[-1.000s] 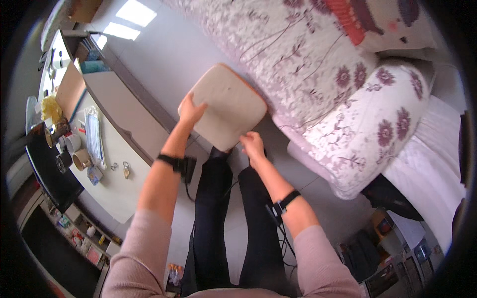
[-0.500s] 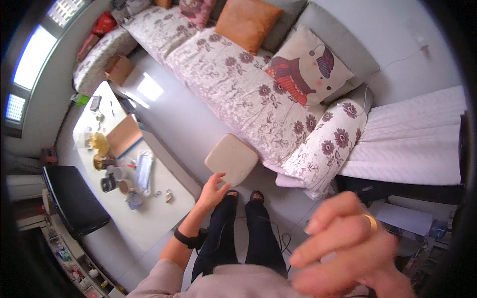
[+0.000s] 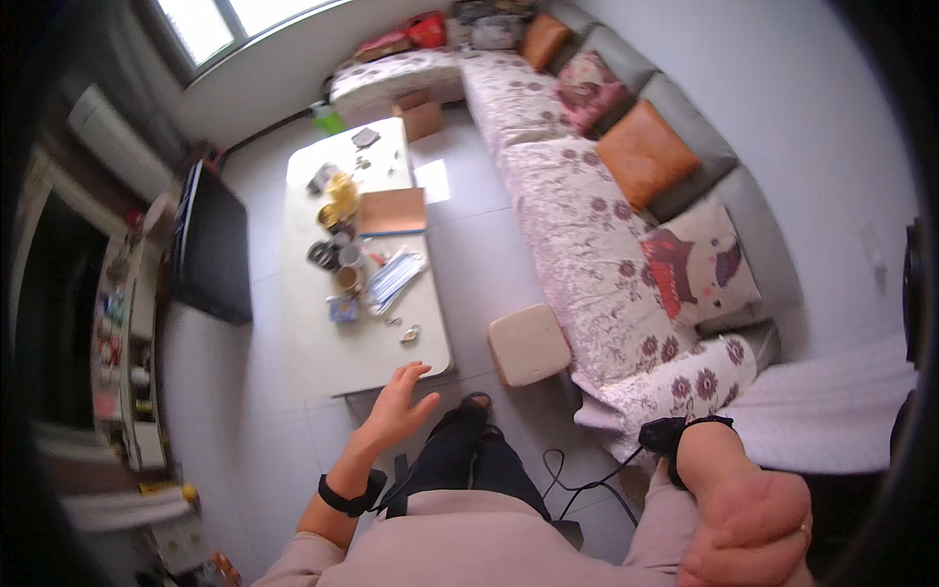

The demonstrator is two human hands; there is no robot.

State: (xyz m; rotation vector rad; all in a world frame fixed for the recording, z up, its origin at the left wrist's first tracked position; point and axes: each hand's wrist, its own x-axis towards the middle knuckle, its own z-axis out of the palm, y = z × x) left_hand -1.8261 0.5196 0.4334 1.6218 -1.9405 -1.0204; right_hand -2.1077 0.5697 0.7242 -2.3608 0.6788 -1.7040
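My left hand hangs in the air near the front edge of a long white table, fingers stretched out and apart, holding nothing. A black band is round that wrist. My right hand is raised at the lower right, close to the camera, its fingers curled in. Whether anything is inside that hand is hidden. A black strap with a small black box sits at the right wrist. Nearest the left hand on the table lie a small metallic item and a blue-and-white face mask packet.
Cups, a yellow bag and a brown board stand on the table. A cream stool is between table and flowered sofa. A black television stands left. A black cable trails by my right leg.
My view has turned left, so table and sofa appear farther right. My left hand now hangs by the table's front edge instead of over the stool. My right hand has dropped lower, fingers more curled.
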